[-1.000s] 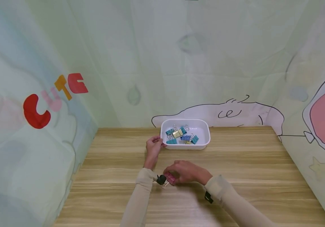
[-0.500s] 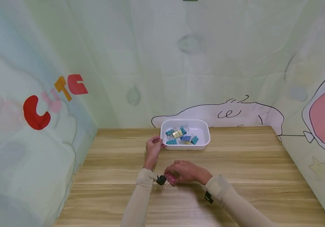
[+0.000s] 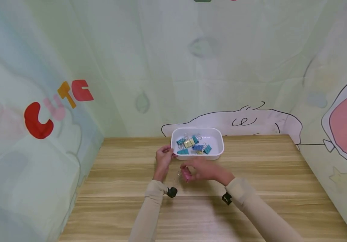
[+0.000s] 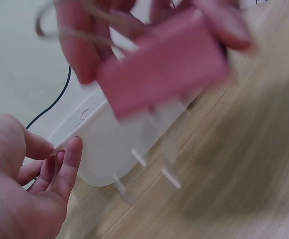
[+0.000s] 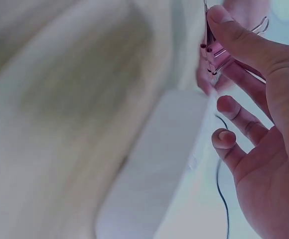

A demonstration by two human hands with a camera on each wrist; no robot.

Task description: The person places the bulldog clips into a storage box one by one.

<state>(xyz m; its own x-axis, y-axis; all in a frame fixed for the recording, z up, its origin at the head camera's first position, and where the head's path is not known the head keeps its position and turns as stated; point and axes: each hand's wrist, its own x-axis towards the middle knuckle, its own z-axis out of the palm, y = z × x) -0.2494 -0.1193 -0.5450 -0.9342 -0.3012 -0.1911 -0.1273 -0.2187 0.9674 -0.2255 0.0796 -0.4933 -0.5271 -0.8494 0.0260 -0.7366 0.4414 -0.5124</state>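
A pink binder clip (image 3: pixel 186 174) hangs above the wooden table, pinched between the thumb and fingers of my right hand (image 3: pixel 205 169). One of its wire handles sticks out to the left in the head view. Close up and blurred, the same pink clip (image 4: pixel 164 62) fills the top of the left wrist view. My left hand (image 3: pixel 163 159) pinches the left rim of a white plastic tray (image 3: pixel 217 156), thumb on one side and fingers on the other. Inside the tray lie several binder clips, including a cream one (image 3: pixel 189 143), a blue one (image 3: pixel 198 147) and a teal one (image 3: pixel 207 149).
The tray stands at the back edge of the wooden table (image 3: pixel 270 188), against a printed curtain (image 3: pixel 137 67). Curtains also hang at the left and right. Each wrist carries a small black camera mount (image 3: pixel 172 192).
My right hand has lifted the pink binder clip off the tabletop and moved it forward, nearer the tray. My left hand and the tray have stayed in place.
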